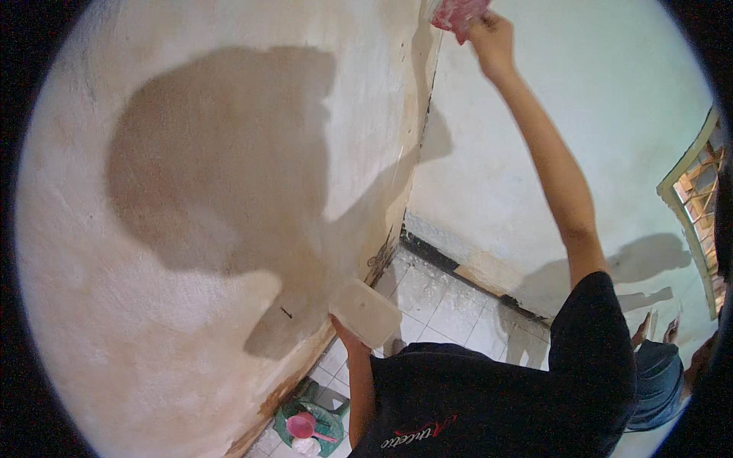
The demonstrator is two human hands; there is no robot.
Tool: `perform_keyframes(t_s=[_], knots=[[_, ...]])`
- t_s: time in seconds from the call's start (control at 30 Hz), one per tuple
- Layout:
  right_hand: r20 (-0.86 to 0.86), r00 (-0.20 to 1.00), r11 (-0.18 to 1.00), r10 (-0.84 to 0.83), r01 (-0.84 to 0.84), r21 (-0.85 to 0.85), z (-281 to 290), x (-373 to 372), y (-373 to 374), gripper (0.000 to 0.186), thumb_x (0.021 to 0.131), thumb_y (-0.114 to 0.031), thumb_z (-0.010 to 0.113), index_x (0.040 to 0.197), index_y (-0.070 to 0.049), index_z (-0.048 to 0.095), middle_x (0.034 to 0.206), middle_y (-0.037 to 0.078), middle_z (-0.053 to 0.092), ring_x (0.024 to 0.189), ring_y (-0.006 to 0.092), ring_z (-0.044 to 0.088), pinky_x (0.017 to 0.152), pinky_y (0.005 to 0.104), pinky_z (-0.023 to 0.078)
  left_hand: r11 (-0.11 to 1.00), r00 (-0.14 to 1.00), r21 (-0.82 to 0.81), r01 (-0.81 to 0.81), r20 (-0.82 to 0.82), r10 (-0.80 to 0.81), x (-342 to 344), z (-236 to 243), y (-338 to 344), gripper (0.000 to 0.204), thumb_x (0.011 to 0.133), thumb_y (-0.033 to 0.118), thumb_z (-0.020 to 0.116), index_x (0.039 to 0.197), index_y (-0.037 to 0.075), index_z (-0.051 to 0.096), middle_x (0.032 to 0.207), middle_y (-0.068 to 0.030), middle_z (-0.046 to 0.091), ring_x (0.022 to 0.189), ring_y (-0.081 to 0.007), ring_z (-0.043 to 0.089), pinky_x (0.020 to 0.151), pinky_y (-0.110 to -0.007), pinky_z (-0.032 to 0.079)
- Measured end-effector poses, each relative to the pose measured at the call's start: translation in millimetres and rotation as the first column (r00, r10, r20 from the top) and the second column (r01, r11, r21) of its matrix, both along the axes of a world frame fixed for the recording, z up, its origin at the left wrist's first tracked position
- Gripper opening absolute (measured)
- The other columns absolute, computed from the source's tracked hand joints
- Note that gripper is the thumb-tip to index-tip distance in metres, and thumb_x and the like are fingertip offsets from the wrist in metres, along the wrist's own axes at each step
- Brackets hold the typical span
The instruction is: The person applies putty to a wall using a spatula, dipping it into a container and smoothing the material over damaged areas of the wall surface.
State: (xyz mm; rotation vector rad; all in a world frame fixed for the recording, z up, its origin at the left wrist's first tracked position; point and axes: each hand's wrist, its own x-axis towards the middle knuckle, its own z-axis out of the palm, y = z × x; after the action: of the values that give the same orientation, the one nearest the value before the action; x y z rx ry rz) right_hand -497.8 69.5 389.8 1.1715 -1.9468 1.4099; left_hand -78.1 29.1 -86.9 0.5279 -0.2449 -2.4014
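Note:
My right hand (492,44) is raised high at the top, closed around a red, pale-smeared putty scraper (456,15) close to the corner where two walls meet. The picture's upper edge cuts the scraper off. Lower down, my left hand (347,334) grips the edge of a pale rectangular plastic tub (366,314) near the left wall. What lies inside the tub cannot be made out. Around the scraper, the right wall (565,99) is pale green-white; the left wall (153,320) is patchy beige with a large shadow on it.
A green plastic stool (334,422) stands at the left wall's foot, bearing a pink dipper (301,424) and a white item (305,446). A nail (286,312) sticks out of the left wall. Another person (658,382) stands at the right, below a grilled window (699,198).

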Motion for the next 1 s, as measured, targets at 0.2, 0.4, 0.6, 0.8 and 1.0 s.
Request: perform_keyframes(t_s=[0.2, 0.4, 0.6, 0.8, 1.0], knots=[[-0.411, 0.91, 0.996, -0.052, 0.076, 0.042, -126, 25, -68, 0.047, 0.077, -0.004, 0.056, 0.123, 0.002, 0.056, 0.093, 0.028, 0.062, 0.085, 0.042, 0.062, 0.08, 0.0439, 0.05, 0.99, 0.979, -0.136, 0.038, 0.205, -0.01, -13, 28, 12, 0.063, 0.095, 0.06, 0.03, 0.135, 0.013, 0.044, 0.127, -0.0079, 0.055, 0.114, -0.0287, 0.056, 0.095, -0.047, 0.049], [-0.173, 0.985, 1.0, 0.007, -0.008, -0.005, -217, 79, -10, 0.038, 0.08, -0.002, 0.055, 0.118, 0.0, 0.06, 0.085, 0.022, 0.066, 0.068, 0.0299, 0.066, 0.065, 0.0361, 0.053, 0.996, 0.997, -0.069, 0.057, 0.053, -0.054, -9, 7, 7, 0.065, 0.094, 0.062, 0.032, 0.135, 0.013, 0.043, 0.128, -0.0094, 0.053, 0.113, -0.0311, 0.055, 0.091, -0.049, 0.05], [0.946, 0.264, 0.98, 0.191, -0.1, -0.17, -344, 81, -11, 0.018, 0.087, -0.004, 0.051, 0.086, 0.012, 0.06, 0.078, 0.019, 0.066, 0.07, 0.0302, 0.067, 0.071, 0.0405, 0.059, 0.989, 0.988, -0.121, 0.09, 0.135, -0.074, 3, -15, 4, 0.074, 0.088, 0.068, 0.04, 0.139, 0.014, 0.041, 0.138, -0.0107, 0.047, 0.121, -0.0341, 0.048, 0.1, -0.053, 0.043], [0.941, -0.042, 0.938, 0.336, -0.072, -0.338, -345, 52, -52, 0.02, 0.088, -0.002, 0.045, 0.088, 0.015, 0.055, 0.086, 0.027, 0.063, 0.079, 0.0364, 0.067, 0.073, 0.0447, 0.06, 0.999, 1.0, -0.044, 0.021, 0.017, -0.02, 12, -11, 10, 0.068, 0.091, 0.064, 0.039, 0.138, 0.014, 0.04, 0.131, -0.0095, 0.05, 0.117, -0.0306, 0.052, 0.095, -0.05, 0.048], [0.888, -0.061, 0.822, 0.456, -0.355, -0.446, -208, 62, -63, 0.028, 0.096, -0.014, 0.047, 0.108, 0.01, 0.052, 0.107, 0.026, 0.061, 0.099, 0.0379, 0.064, 0.09, 0.046, 0.056, 0.994, 0.987, -0.113, -0.004, 0.161, 0.022, 18, 7, 7, 0.067, 0.093, 0.064, 0.036, 0.137, 0.014, 0.041, 0.132, -0.0095, 0.051, 0.117, -0.0301, 0.053, 0.096, -0.05, 0.048]])
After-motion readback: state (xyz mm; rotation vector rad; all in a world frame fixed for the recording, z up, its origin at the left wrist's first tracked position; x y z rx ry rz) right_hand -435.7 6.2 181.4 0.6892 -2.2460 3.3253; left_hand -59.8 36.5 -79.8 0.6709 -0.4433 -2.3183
